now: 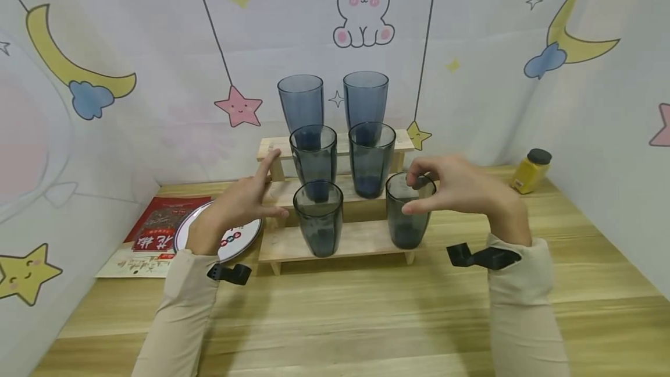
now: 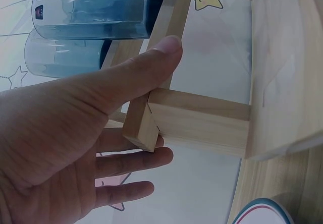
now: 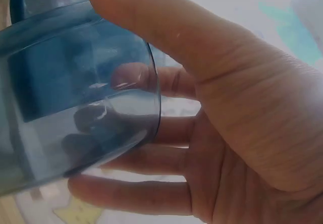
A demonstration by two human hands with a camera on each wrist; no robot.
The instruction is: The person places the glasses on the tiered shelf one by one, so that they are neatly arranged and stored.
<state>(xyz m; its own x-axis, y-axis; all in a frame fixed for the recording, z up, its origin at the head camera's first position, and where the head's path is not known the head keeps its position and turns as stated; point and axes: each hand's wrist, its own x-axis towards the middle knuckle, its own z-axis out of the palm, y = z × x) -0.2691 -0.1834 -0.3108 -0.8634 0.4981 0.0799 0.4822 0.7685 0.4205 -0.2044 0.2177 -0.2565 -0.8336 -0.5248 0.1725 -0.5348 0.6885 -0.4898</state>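
My right hand (image 1: 455, 188) holds a dark blue-grey drinking glass (image 1: 405, 228) near its rim, thumb on the near side. In the right wrist view, fingers (image 3: 136, 193) show behind and through this glass. Its base overlaps the right end of the lowest step of a three-step wooden rack (image 1: 361, 237). Another glass (image 1: 320, 228) stands left on that step; two pairs stand on the middle and top steps. At the rack's left end, my left hand (image 1: 235, 208) touches the wood. Its thumb (image 2: 146, 65) and fingers are fairly straight about a board end.
Left of the rack lie a white plate (image 1: 246, 243) with a dark rim and a red packet (image 1: 162, 223) on a pale sheet. A yellow jar (image 1: 531, 170) with a black lid stands at the back right. A printed curtain (image 1: 314, 22) hangs behind the wooden table (image 1: 340, 324).
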